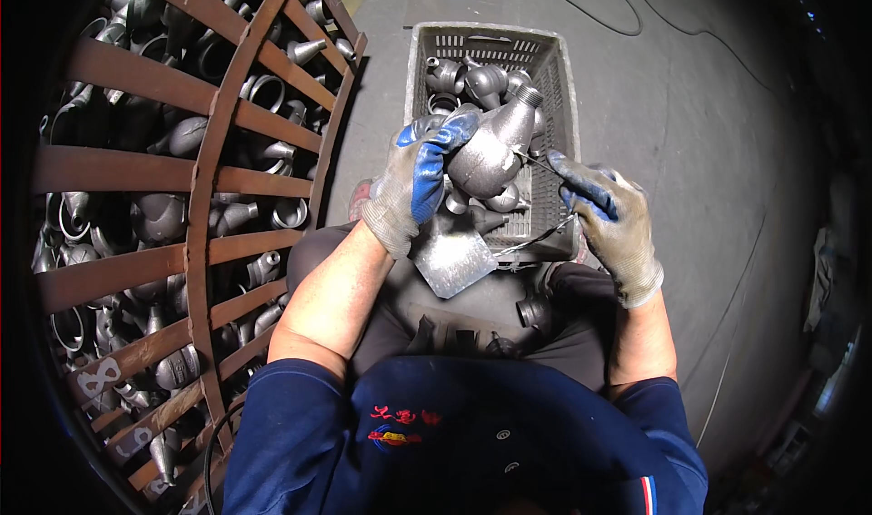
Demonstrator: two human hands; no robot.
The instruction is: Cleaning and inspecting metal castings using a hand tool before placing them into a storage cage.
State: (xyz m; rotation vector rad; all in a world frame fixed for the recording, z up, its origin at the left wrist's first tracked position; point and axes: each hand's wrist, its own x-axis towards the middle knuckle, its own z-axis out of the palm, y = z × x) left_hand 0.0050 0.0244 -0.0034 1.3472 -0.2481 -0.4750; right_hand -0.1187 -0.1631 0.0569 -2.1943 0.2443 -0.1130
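Observation:
My left hand (420, 172), in a grey and blue work glove, is closed around a grey metal casting (490, 163). This casting has a rounded body and a threaded neck tilted up to the right. My right hand (610, 215), gloved alike, pinches a thin dark metal rod (536, 162). The rod's tip meets the casting's side near the neck. A slim curved piece (549, 232) shows below the right hand; I cannot make out whether it belongs to the rod. Under the casting is a flat, shiny metal plate (454, 262).
A grey plastic crate (565, 79) holding several similar castings stands on the floor before me. To the left, a brown metal cage (202, 188) is filled with more castings. A black cable (581, 11) runs along the floor beyond the crate.

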